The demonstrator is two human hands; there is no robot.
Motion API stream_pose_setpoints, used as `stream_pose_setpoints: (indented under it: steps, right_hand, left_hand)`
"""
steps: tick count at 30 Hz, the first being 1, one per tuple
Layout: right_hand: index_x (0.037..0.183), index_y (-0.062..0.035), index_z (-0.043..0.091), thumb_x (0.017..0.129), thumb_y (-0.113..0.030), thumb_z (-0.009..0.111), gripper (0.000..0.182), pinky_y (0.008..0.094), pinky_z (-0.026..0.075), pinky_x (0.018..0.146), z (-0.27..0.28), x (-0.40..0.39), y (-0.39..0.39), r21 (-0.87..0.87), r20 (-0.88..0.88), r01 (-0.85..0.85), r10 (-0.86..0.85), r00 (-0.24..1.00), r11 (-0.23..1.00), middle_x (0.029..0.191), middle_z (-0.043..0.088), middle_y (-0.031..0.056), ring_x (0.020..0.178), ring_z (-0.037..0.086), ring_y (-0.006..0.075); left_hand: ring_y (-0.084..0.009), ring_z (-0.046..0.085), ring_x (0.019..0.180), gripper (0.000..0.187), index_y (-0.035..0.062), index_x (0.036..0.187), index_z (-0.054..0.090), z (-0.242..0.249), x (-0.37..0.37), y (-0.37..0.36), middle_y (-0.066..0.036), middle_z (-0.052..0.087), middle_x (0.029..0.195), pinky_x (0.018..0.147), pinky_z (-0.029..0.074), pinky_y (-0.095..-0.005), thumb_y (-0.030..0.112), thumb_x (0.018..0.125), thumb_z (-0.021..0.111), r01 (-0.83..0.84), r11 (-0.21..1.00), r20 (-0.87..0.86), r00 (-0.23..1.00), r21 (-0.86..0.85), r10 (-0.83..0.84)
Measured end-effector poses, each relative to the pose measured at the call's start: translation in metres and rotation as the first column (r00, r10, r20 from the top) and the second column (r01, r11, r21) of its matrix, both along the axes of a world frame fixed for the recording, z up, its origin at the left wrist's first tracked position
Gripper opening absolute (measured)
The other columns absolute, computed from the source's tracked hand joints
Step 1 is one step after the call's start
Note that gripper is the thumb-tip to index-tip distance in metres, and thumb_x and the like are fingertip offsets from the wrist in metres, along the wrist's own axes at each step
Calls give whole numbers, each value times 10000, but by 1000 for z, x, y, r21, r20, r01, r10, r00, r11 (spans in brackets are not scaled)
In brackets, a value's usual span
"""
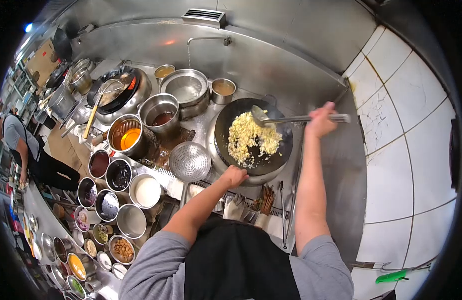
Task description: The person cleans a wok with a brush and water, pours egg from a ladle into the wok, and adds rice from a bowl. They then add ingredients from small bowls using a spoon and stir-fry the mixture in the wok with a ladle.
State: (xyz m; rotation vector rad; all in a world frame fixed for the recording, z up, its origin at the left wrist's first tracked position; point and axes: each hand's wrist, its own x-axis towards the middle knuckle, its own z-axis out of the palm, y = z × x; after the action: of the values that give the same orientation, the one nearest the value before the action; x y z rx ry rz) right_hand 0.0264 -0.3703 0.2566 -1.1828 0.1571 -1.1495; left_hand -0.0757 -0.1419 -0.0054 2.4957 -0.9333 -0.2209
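My right hand (321,120) is wrapped around the long metal handle of a ladle (286,119). The ladle's bowl rests at the far side of a heap of crumbly yellow and white food (243,132), which looks like egg fried rice. That food lies in a dark wok (276,162) on a round stove ring. At the wok's near left rim, my left hand (234,176) is closed on the edge; its fingertips are partly hidden. A perforated metal strainer (189,161) sits just left of my left hand.
Left of the wok stand a pot of water (186,85) under a running tap (226,41), a pot of orange oil (128,135) and several sauce pots. A second wok (113,90) is farther left. A bamboo brush (266,200) stands near me. Another person (26,140) is far left.
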Motion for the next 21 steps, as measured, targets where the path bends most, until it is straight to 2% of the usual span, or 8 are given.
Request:
stream_pose_setpoints:
  steps: [7, 8, 12, 13, 16, 18, 19, 21]
  right_hand:
    - [680, -75, 431, 970, -162, 544, 323, 252, 362, 438, -36, -80, 85, -296, -226, -434, 379, 897, 851, 545, 497, 27, 473, 472, 91]
    - [678, -69, 424, 970, -139, 528, 318, 248, 383, 477, -74, -99, 77, -412, -276, -454, 367, 888, 790, 627, 544, 46, 544, 504, 90]
    - [809, -32, 613, 812, -50, 665, 55, 352, 508, 695, -127, -182, 50, -747, -314, -511, 452, 835, 425, 883, 642, 136, 800, 632, 303]
    - [809, -32, 613, 812, -50, 665, 55, 352, 508, 695, -129, -201, 46, -734, -333, -530, 454, 826, 425, 883, 642, 136, 800, 632, 303]
    - [1140, -105, 639, 760, -70, 710, 388, 429, 400, 999, -139, -239, 18, -627, -755, -768, -142, 640, -130, 1333, 479, 192, 1266, 457, 358]
    - [1163, -107, 630, 769, -80, 708, 403, 423, 373, 1030, -105, -228, 3, -546, -837, -838, -26, 546, -15, 1341, 481, 179, 1287, 436, 351]
    - [1186, -109, 620, 777, -90, 707, 419, 417, 346, 1062, -73, -222, 3, -443, -886, -892, 107, 452, 92, 1349, 483, 167, 1308, 415, 345]
    - [1215, -98, 623, 830, -107, 670, 387, 369, 395, 1017, 45, -223, 12, -647, -700, -718, 174, 693, 256, 1386, 480, 143, 1266, 475, 252]
  left_hand:
    - [-351, 644, 832, 277, 49, 899, 624, 2, 9, 3, -192, 662, 812, 765, 468, -443, 309, 927, 534, 24, 999, -25, 999, -45, -25]
    - [-309, 650, 808, 219, 48, 936, 633, 10, 9, 8, -168, 667, 819, 745, 479, -405, 255, 914, 568, -139, 953, -124, 986, -269, 109]
    - [-139, 609, 876, 146, 32, 972, 679, 142, 2, 68, -28, 647, 933, 808, 496, -316, 98, 858, 617, -545, 379, -559, 825, -748, 83]
    - [-135, 613, 878, 171, 34, 1033, 658, 218, -6, 93, -37, 654, 949, 811, 493, -284, 94, 875, 632, -448, 365, -424, 894, -816, 147]
    - [-172, 619, 986, 323, -14, 1176, 573, 348, -17, 144, -134, 635, 1112, 882, 488, -316, 165, 907, 565, 35, 140, 57, 986, -990, 157]
    - [-196, 542, 1169, 514, 23, 1438, 357, 444, -50, 141, -221, 512, 1329, 974, 472, -366, 192, 959, 435, 573, 216, 520, 814, -790, -258]
    - [-196, 542, 1169, 514, 23, 1438, 357, 436, -44, 142, -221, 512, 1329, 974, 472, -366, 192, 959, 435, 569, 214, 516, 817, -794, -258]
    - [-197, 546, 1160, 498, 22, 1422, 369, 433, -45, 138, -214, 519, 1317, 969, 473, -364, 194, 959, 437, 529, 224, 478, 844, -819, -244]
